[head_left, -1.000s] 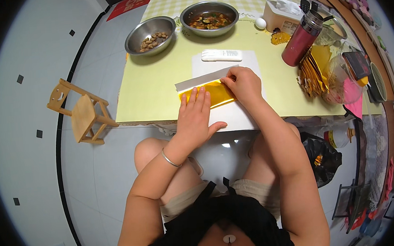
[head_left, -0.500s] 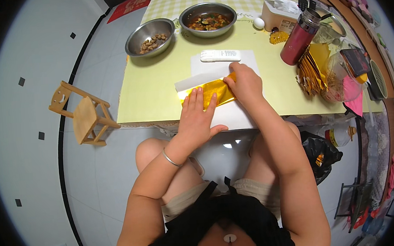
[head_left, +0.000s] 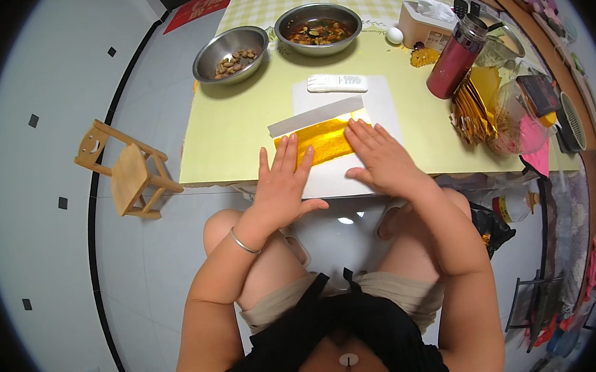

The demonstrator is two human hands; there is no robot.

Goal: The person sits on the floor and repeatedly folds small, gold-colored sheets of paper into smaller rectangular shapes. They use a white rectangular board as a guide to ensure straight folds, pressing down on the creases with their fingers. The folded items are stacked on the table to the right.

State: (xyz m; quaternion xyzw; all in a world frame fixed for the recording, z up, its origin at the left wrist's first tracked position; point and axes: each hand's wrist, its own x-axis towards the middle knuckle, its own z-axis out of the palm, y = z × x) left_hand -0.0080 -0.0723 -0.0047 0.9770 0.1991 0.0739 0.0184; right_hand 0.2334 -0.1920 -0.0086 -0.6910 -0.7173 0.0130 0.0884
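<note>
A sheet of shiny gold foil paper [head_left: 324, 143] lies partly folded, with a pale grey strip [head_left: 315, 117] along its far edge. Beneath it is a white sheet [head_left: 379, 96] on the table. My left hand [head_left: 279, 187] rests with its fingertips on the foil's left end, fingers spread. On the right end, the fingertips of my right hand [head_left: 387, 160] lie flat, thumb held apart. Neither hand grips anything. Just beyond the paper lies a slim white plastic case [head_left: 337, 83].
Two steel bowls, one with nuts [head_left: 208, 62] and one with reddish food [head_left: 285, 25], stand far left. To the right are an egg [head_left: 394, 36], a tissue box [head_left: 420, 29], a red flask [head_left: 452, 64] and folded gold papers [head_left: 471, 115]. A wooden chair [head_left: 130, 173] stands left of the table.
My right hand has let go of the foil's right edge and flattened onto it. My left hand has shifted slightly left and nearer, fingers more spread.
</note>
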